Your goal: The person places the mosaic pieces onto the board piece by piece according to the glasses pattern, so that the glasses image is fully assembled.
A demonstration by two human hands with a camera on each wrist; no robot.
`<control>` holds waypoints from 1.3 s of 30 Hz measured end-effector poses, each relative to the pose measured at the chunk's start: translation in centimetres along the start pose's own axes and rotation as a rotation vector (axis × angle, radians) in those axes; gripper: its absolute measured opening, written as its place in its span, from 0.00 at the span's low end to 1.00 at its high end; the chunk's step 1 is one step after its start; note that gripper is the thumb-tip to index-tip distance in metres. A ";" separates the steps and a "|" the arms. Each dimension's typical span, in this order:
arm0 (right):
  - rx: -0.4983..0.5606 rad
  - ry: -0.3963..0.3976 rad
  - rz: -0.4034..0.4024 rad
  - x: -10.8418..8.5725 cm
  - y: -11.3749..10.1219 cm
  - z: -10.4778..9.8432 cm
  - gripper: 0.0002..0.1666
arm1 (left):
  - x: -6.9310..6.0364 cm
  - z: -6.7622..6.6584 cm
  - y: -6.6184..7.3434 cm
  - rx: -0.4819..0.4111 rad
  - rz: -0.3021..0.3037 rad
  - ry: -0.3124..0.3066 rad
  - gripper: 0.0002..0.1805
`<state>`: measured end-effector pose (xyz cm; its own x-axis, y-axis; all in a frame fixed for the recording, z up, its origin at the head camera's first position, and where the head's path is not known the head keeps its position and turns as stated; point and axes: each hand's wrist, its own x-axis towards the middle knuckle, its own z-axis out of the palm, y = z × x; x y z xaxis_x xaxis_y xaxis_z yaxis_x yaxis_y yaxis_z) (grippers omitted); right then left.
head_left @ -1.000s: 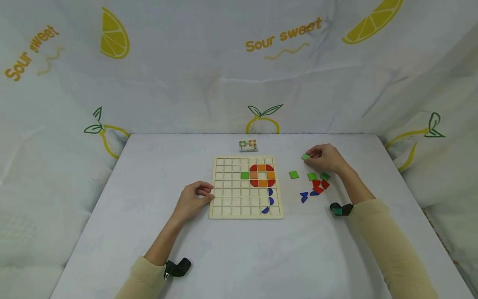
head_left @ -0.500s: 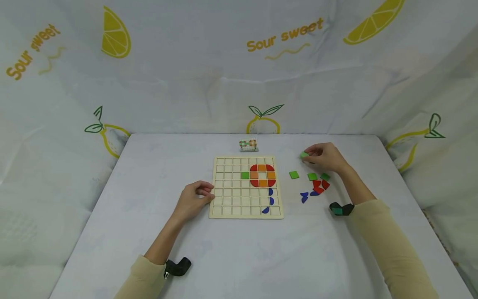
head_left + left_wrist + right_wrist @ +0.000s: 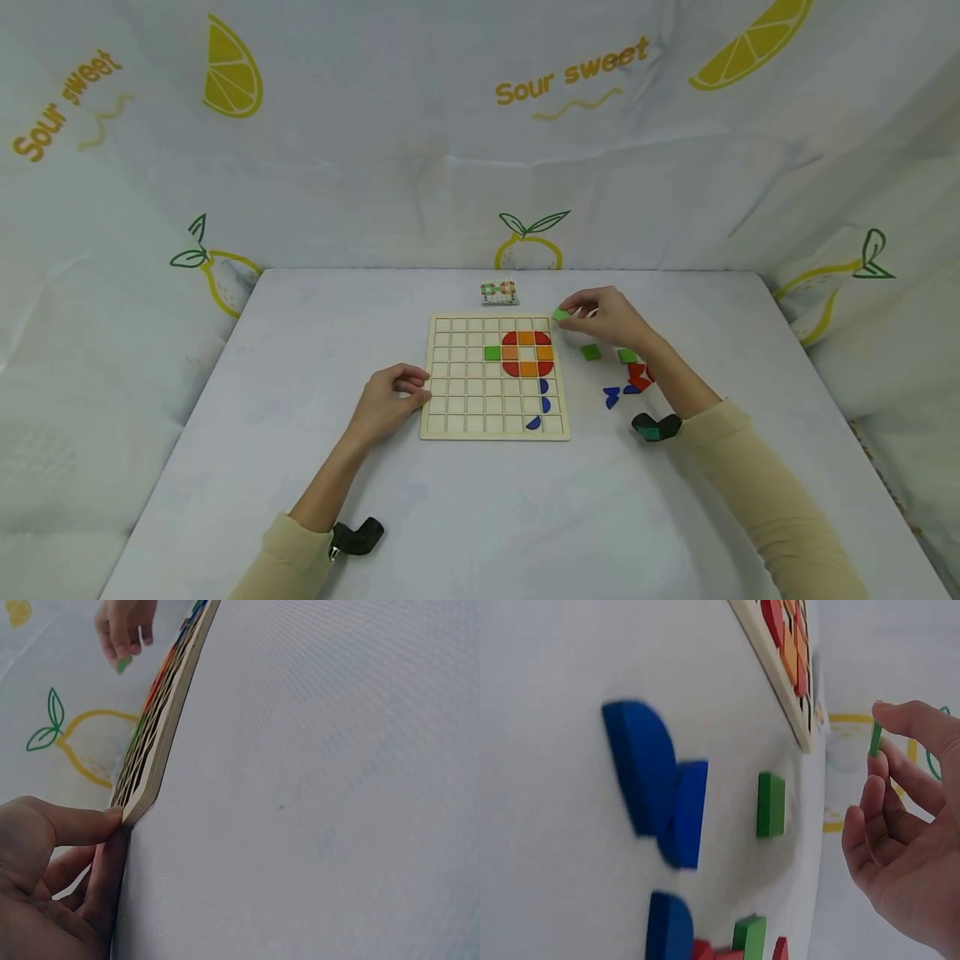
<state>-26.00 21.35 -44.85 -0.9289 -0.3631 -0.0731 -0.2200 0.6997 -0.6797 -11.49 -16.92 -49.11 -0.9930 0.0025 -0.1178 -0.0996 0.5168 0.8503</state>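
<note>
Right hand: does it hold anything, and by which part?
Yes, the right hand pinches a green tile by its opposite edges.

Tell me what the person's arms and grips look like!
The left sleeve and right sleeve are plain beige. There's a black left gadget with a shiny bit and a black right gadget with a green patch. Left grip and right grip: no gloves.

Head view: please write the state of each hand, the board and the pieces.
Left hand: holding the board's left edge
Right hand: pinching a raised green square
Board: flat, partly filled
Placed pieces: on the board
Loose pieces: lying right of the board
</note>
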 end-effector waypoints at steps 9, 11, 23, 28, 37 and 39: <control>0.033 -0.096 -0.124 0.7 -4.2 2.5 0.17 | 0.0 0.2 0.0 0.000 -0.004 -0.002 0.15; 0.042 -0.136 -0.144 0.9 -5.0 3.2 0.17 | 0.0 0.2 0.0 0.000 -0.009 -0.002 0.15; -0.008 -0.294 -0.255 2.4 -8.3 6.9 0.14 | 0.1 0.2 0.0 -0.003 -0.004 -0.003 0.15; -0.054 -0.321 -0.282 2.9 -8.7 7.8 0.15 | 0.0 0.1 -0.1 -0.007 -0.007 0.000 0.15; -0.121 -0.337 -0.286 3.0 -9.6 8.3 0.15 | 0.1 0.1 -0.2 -0.011 -0.008 0.002 0.15; -0.133 -0.339 -0.281 3.0 -9.6 8.5 0.16 | 0.1 0.2 -0.2 -0.012 -0.006 0.003 0.15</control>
<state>-24.17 8.31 -44.72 -0.6823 -0.7157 -0.1489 -0.5066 0.6098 -0.6095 -11.57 -16.89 -49.36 -0.9926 -0.0030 -0.1212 -0.1060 0.5063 0.8558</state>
